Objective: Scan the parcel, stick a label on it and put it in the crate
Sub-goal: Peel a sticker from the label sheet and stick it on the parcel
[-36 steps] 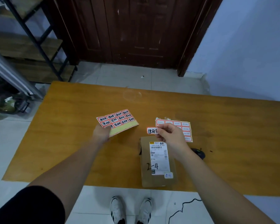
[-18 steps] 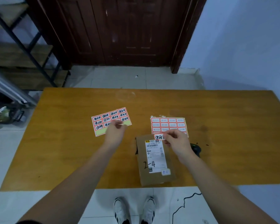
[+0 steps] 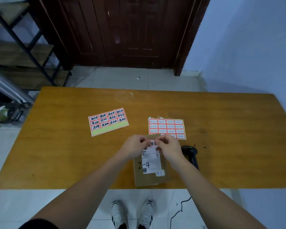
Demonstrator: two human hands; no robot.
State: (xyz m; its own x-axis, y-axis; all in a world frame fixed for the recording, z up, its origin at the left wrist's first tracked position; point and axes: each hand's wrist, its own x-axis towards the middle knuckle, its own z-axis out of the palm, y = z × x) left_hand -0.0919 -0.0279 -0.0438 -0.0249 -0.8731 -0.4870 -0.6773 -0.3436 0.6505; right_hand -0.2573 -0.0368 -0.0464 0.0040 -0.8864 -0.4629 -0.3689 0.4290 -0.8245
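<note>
A brown cardboard parcel (image 3: 151,177) lies at the table's near edge, with a white shipping label marked "2-4" on top. A small red-bordered label (image 3: 151,143) is stretched over the parcel's far end. My left hand (image 3: 134,147) pinches its left end and my right hand (image 3: 169,147) pinches its right end. Whether the label touches the parcel is hidden by my fingers. A black scanner (image 3: 191,154) lies just right of the parcel, partly behind my right wrist. No crate is in view.
A label sheet (image 3: 108,121) with handwritten labels lies left of centre on the wooden table (image 3: 56,154). A second sheet (image 3: 167,128) of printed labels lies behind the parcel. A dark door, a metal shelf at left and a cable on the floor surround the table.
My left hand let go of the handwritten sheet, which now lies on the table, and came to the parcel. Both hands now hold the single label over the parcel's far end.
</note>
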